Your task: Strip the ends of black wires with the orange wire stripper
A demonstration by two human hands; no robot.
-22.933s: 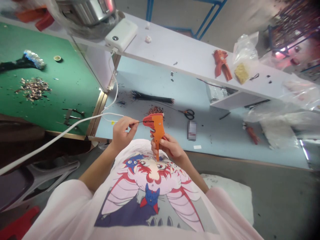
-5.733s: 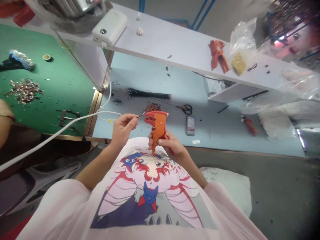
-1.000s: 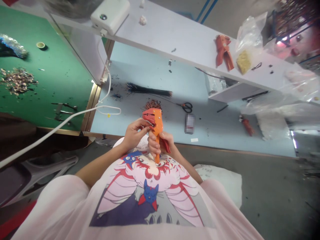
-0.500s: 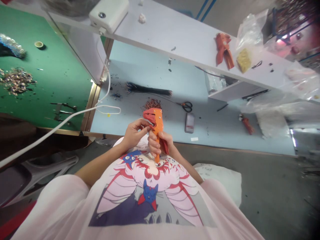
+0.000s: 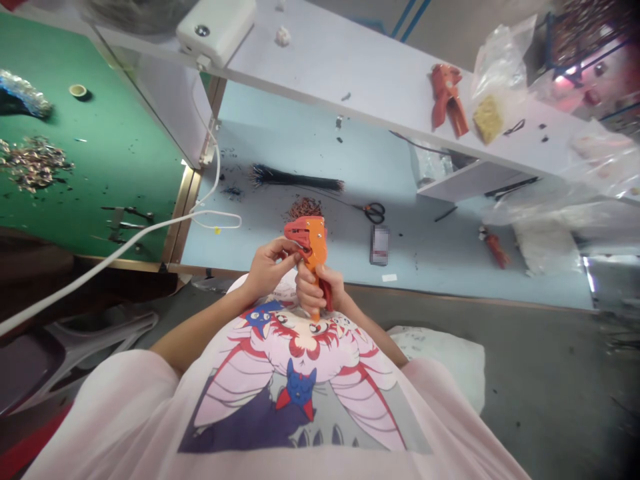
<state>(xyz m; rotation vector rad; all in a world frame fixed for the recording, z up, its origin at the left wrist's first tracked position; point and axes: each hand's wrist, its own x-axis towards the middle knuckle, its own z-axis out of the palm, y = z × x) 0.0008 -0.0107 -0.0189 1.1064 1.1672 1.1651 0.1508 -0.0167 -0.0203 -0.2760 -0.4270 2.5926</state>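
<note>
Left hand (image 5: 269,262): raised in front of the chest, wrist bent, fingertips drawn together against the head of the wire stripper (image 5: 309,239); whether they pinch anything is too small to tell.
Right hand (image 5: 314,291): fist clenched round the stripper's handles, knuckles towards the camera.
Wire stripper: orange, upright, head on top, held over the near edge of the light-blue table (image 5: 300,143), close to the chest.
Beyond the stripper: a small pile of wire scraps (image 5: 304,206), then a black wire bundle (image 5: 297,180).
Right of the stripper: scissors (image 5: 373,212).
Left of the stripper: a white cable (image 5: 150,230).
</note>
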